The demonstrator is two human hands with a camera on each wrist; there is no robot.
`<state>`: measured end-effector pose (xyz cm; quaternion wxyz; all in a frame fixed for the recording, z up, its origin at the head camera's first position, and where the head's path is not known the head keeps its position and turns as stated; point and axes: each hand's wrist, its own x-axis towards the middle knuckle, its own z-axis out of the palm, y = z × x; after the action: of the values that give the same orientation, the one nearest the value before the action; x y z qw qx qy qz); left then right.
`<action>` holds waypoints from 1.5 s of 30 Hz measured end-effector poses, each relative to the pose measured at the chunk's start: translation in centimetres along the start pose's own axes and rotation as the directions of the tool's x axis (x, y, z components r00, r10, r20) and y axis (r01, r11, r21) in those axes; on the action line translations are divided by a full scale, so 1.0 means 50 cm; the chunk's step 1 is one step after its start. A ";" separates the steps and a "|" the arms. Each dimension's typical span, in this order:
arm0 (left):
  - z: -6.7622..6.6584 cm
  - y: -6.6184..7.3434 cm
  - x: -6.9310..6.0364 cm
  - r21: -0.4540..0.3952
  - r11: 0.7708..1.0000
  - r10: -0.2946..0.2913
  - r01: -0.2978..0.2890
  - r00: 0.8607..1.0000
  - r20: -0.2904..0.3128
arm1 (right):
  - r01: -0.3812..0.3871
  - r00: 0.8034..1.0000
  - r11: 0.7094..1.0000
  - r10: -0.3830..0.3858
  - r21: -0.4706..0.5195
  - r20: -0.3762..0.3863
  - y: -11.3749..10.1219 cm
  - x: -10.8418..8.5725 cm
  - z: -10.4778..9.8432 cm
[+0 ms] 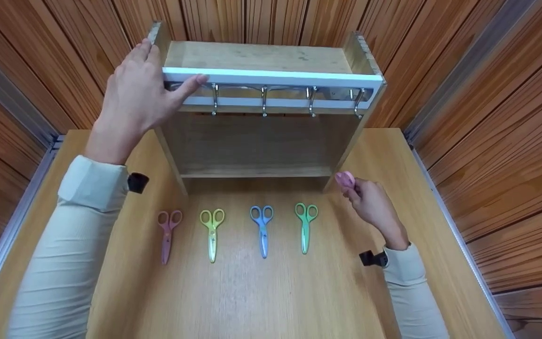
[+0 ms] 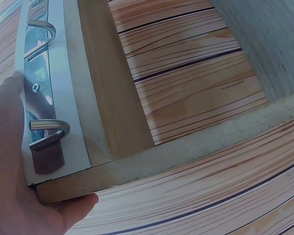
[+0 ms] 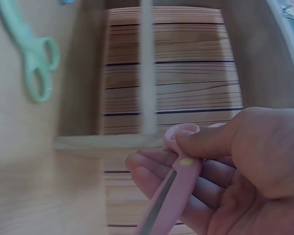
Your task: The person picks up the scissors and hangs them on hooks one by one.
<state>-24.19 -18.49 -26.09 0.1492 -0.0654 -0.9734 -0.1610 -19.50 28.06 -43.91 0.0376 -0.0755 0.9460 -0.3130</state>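
My left hand (image 1: 137, 87) grips the upper left corner of a wooden rack (image 1: 257, 56). Its thumb lies over the white front strip (image 1: 280, 77), and the fingers are against the outer side panel. Several silver double hooks (image 1: 264, 100) are fixed along that strip. At the rack's lower right, my right hand (image 1: 372, 202) pinches a pair of pink scissors (image 3: 183, 176) near the handle loops, blades pointing back toward the wrist. On the table in front lie reddish-pink scissors (image 1: 166, 235), yellow scissors (image 1: 212, 235), blue scissors (image 1: 263, 230) and green scissors (image 1: 305, 228), spaced in a row.
The rack stands at the back of a wooden table (image 1: 252, 301), with an open upper tray and an open space beneath. Wood-plank panels (image 1: 511, 165) rise behind and at both sides, with metal rails (image 1: 459, 235) along the table's side edges.
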 end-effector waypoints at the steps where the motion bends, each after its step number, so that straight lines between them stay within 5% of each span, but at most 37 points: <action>1: -0.001 0.001 0.000 0.000 1.000 -0.001 0.001 1.000 0.000 | -0.001 1.000 1.000 0.001 0.005 -0.002 -0.008 0.000 -0.006; 17: 0.006 0.003 0.001 -0.010 1.000 -0.004 0.004 1.000 -0.009 | 0.108 0.993 0.974 -0.098 0.198 -0.058 -0.100 -0.003 -0.070; 30: 0.000 -0.001 -0.002 -0.007 1.000 -0.011 0.011 1.000 -0.007 | 0.281 0.959 0.842 -0.267 0.460 -0.096 -0.149 0.020 -0.112; 45: 0.002 0.000 -0.006 0.005 1.000 -0.013 0.013 1.000 -0.003 | 0.284 0.957 0.768 -0.260 0.574 -0.127 -0.169 0.062 -0.139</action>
<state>-23.94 -18.48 -26.27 0.1496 -0.0582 -0.9741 -0.1595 -22.37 24.90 -33.37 -0.0056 -0.1900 0.7823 -0.5932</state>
